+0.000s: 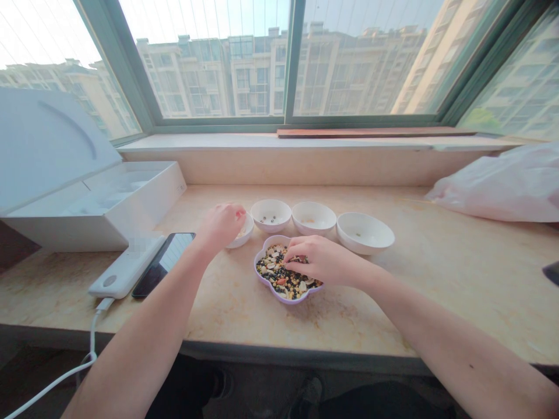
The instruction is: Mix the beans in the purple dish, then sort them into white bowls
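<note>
A purple flower-shaped dish full of mixed beans and seeds sits near the front of the stone sill. My right hand rests over it, fingers pinched into the mix; what they pinch is too small to name. My left hand hovers over the leftmost white bowl, fingers curled closed, their contents hidden. Three more white bowls stand in a row behind the dish: one with a few dark seeds, one with a few pale bits, one nearly bare.
A black phone and a white power bank with a cable lie at the left. An open white box stands behind them. A pink plastic bag lies at the right. The window is behind.
</note>
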`<state>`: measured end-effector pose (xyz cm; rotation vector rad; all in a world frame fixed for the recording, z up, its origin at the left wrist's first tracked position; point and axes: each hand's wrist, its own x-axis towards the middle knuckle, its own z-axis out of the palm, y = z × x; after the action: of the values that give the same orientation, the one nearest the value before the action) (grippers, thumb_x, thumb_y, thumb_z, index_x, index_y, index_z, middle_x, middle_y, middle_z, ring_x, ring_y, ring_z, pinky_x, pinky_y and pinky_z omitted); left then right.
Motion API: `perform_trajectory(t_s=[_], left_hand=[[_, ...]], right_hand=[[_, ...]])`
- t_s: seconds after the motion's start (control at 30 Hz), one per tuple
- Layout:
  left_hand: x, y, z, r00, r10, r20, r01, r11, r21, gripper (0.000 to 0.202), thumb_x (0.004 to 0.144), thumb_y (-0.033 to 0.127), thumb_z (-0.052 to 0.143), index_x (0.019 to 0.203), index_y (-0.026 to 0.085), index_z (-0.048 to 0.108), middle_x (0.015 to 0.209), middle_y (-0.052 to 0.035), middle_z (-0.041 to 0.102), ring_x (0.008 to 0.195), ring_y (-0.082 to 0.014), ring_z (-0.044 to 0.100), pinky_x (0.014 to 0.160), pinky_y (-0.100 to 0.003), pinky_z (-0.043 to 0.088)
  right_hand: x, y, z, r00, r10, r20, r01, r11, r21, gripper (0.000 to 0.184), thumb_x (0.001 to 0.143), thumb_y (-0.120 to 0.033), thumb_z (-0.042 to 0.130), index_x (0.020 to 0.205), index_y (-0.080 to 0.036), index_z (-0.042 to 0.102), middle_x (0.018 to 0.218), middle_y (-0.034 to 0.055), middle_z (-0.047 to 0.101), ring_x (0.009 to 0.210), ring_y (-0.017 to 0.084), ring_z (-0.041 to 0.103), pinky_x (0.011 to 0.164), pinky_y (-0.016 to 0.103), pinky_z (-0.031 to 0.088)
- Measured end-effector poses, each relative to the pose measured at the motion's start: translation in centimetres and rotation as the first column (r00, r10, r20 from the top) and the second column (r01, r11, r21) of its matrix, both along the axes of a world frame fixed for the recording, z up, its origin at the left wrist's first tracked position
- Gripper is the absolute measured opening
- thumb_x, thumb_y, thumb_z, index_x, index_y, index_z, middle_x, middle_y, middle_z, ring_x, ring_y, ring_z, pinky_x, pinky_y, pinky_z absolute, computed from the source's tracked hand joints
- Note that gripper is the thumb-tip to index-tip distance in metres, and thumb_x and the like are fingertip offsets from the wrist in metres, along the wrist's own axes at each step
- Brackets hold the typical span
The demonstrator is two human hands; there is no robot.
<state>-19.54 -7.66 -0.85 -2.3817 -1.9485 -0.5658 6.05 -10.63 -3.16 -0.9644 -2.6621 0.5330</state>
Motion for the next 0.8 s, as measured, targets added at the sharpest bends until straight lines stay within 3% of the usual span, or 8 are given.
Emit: perform_trajectory(t_s=[0.13,0.23,0.57,0.7,0.8], left_hand=[[0.7,-0.2,-0.5,0.995,-0.087,0.053,0.085,0.995,0.046,0.031,0.095,0.022,0.049,0.105,0.017,0.078,0.110,-0.0110,0.076,0.097,-0.0238,0.070,0.091,-0.034,0.052],[1.2,-0.3,-0.7,0.983,-0.155,0.099,0.149,0.987,0.062,0.030,0.097,0.024,0.050,0.107,0.018,0.077,0.113,-0.0093,0.075,0.092,-0.0219,0.070,0.088,-0.034,0.053],[3.7,-1.6,-1.9,0.884,-0.456,0.108,0.453,0.890,0.045,0.027,0.097,0.020,0.053,0.092,0.021,0.079,0.090,-0.0053,0.075,0.081,-0.0188,0.068,0.074,-0.029,0.049],[4.6,-2.2,-1.9,0.863,-0.418,0.282,0.416,0.907,0.071,0.023,0.095,0.022,0.055,0.098,0.020,0.078,0.090,-0.0049,0.077,0.079,-0.0173,0.068,0.070,-0.027,0.049],[5.3,-2.4,-1.8,0.811,-0.326,0.485,0.381,0.925,-0.015,0.030,0.098,0.035,0.055,0.088,0.017,0.077,0.075,-0.0040,0.074,0.068,-0.0150,0.066,0.062,-0.024,0.047]], right_hand=[[0.1,0.3,0.0,1.000,-0.012,0.003,0.012,0.999,0.038,0.023,0.099,-0.025,0.059,0.099,-0.022,0.082,0.103,0.0074,0.075,0.091,0.023,0.069,0.081,0.035,0.049],[0.1,0.4,0.1,1.000,-0.008,-0.008,0.008,0.998,0.056,0.028,0.102,-0.025,0.054,0.100,-0.022,0.081,0.102,0.0079,0.075,0.091,0.022,0.068,0.081,0.035,0.048],[0.5,0.5,0.5,0.987,-0.103,-0.123,0.114,0.989,0.089,0.020,0.098,-0.030,0.063,0.101,-0.025,0.083,0.087,0.0041,0.074,0.079,0.018,0.065,0.075,0.032,0.044],[0.6,0.8,0.5,0.961,-0.193,-0.197,0.220,0.968,0.123,0.020,0.097,-0.032,0.065,0.096,-0.023,0.083,0.084,0.0046,0.075,0.077,0.018,0.065,0.074,0.032,0.044],[0.6,0.8,0.5,0.938,-0.245,-0.246,0.291,0.941,0.172,0.021,0.097,-0.031,0.064,0.097,-0.023,0.083,0.080,0.0031,0.073,0.070,0.016,0.062,0.067,0.029,0.041]])
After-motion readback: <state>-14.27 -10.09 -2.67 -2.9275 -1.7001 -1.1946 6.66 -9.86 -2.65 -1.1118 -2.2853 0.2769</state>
